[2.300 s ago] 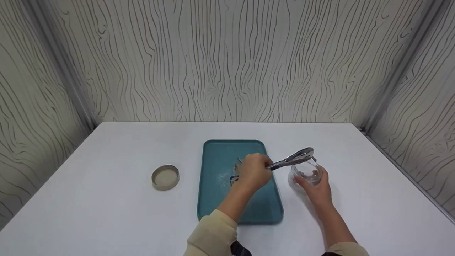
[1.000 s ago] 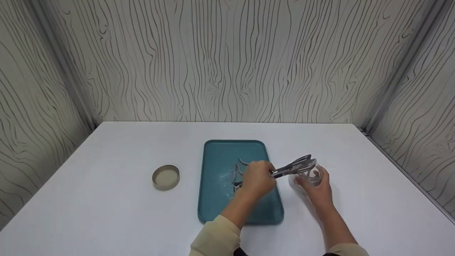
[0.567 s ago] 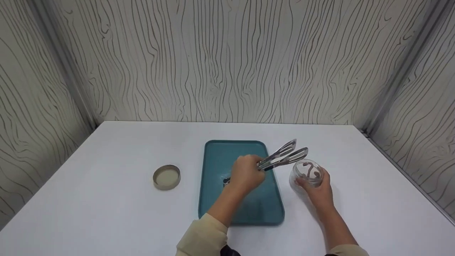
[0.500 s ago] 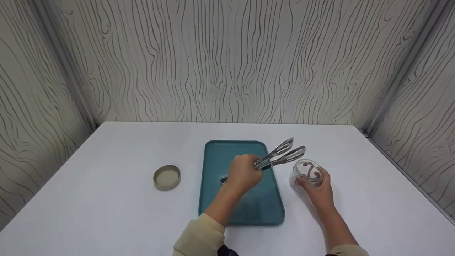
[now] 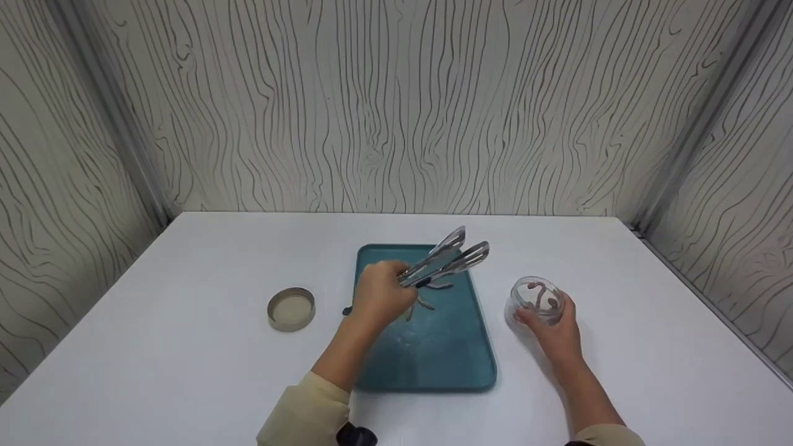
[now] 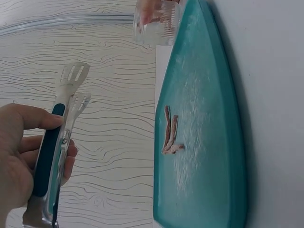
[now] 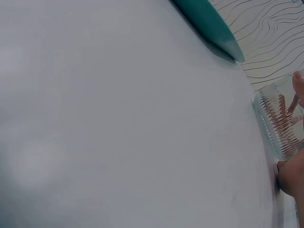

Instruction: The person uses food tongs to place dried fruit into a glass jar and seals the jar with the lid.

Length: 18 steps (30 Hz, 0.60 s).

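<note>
My left hand (image 5: 383, 292) grips metal tongs (image 5: 455, 265) with blue-green handle panels, raised over the tray's left half. The tongs' slotted tips are spread apart with nothing between them. Below, the teal tray (image 5: 443, 353) bears several thin brownish strips (image 6: 171, 135) and some whitish residue; in the head view the hand and tongs partly cover the strips. My right hand (image 5: 556, 331) holds a clear ribbed glass jar (image 5: 515, 310) upright on the table, right of the tray, thumb and fingers round its side. Brownish strips (image 7: 282, 107) lie inside the open jar.
A round beige lid (image 5: 291, 310), hollow side up, lies on the white table (image 5: 186, 365) left of the tray. A wood-grain patterned wall (image 5: 396, 111) closes off the back, and side walls stand left and right.
My left hand has drawn the tongs leftward from over the jar to above the tray. Their tips have parted, and a strip they carried is gone from them. The right hand and jar stay put.
</note>
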Each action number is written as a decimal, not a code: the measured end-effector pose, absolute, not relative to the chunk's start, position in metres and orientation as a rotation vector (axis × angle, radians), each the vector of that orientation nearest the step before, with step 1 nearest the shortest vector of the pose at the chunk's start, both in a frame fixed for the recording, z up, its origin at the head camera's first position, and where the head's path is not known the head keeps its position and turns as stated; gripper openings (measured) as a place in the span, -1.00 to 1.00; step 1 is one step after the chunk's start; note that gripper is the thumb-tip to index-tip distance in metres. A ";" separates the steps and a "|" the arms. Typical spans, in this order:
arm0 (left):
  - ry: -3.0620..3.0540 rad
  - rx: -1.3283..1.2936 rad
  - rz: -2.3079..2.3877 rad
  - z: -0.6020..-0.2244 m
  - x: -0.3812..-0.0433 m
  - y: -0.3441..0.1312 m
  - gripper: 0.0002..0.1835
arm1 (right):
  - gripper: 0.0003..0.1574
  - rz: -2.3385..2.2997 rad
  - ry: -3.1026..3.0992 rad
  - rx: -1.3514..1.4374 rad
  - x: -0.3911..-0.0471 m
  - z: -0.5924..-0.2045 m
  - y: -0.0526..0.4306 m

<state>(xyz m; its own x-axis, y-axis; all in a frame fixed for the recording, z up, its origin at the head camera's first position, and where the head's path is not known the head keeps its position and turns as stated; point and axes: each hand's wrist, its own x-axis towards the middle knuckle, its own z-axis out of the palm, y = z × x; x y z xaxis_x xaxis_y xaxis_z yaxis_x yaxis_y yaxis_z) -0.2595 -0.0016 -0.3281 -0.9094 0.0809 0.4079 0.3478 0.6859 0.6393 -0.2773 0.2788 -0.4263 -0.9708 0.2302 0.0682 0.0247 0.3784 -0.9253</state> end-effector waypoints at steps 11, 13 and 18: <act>-2.547 -0.258 -1.005 -0.326 -0.254 -0.035 -0.74 | 0.25 1.630 -2.451 -0.251 -0.278 -0.426 0.279; -2.556 -0.241 -1.000 -0.327 -0.253 -0.040 -0.74 | 0.25 1.620 -2.455 -0.259 -0.278 -0.426 0.279; -2.584 -0.207 -0.998 -0.332 -0.248 -0.051 -0.74 | 0.27 1.610 -2.462 -0.278 -0.279 -0.427 0.279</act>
<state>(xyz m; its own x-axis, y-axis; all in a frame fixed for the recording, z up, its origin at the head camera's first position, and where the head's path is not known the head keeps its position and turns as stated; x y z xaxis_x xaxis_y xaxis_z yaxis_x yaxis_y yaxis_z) -0.2480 -0.0509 -0.3319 -0.9240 0.0062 0.3823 0.2616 0.7394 0.6203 -0.2790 0.2789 -0.4266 -0.9651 0.2565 0.0530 0.0543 0.3941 -0.9175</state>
